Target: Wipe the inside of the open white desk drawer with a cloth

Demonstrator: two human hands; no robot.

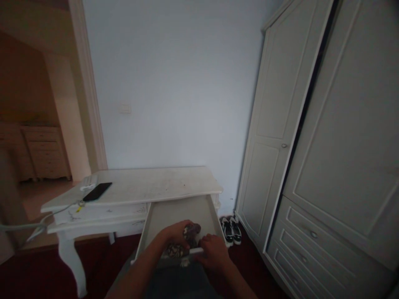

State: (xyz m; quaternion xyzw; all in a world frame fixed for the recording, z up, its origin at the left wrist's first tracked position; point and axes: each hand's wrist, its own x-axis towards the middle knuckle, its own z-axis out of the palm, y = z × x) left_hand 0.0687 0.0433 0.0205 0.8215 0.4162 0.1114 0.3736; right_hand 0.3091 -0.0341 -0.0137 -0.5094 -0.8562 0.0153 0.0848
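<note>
A white desk (162,181) stands against the wall with its drawer (162,211) pulled out toward me. My left hand (177,232) is over the front part of the drawer, its fingers closed on a bunched, patterned dark-and-light cloth (190,233). What kind of cloth it is, I cannot make out. Part of it lies beneath that hand, along the drawer's front. My right hand (213,250) grips the right side of the drawer front, with the fingers over its top edge and the thumb lower down.
On the desk's left end lie a dark phone (98,191) and a white cable (59,214) that runs off to the left. Black-and-white shoes (231,230) stand on the dark red carpet beside a tall white wardrobe (264,174). A doorway opens at the left.
</note>
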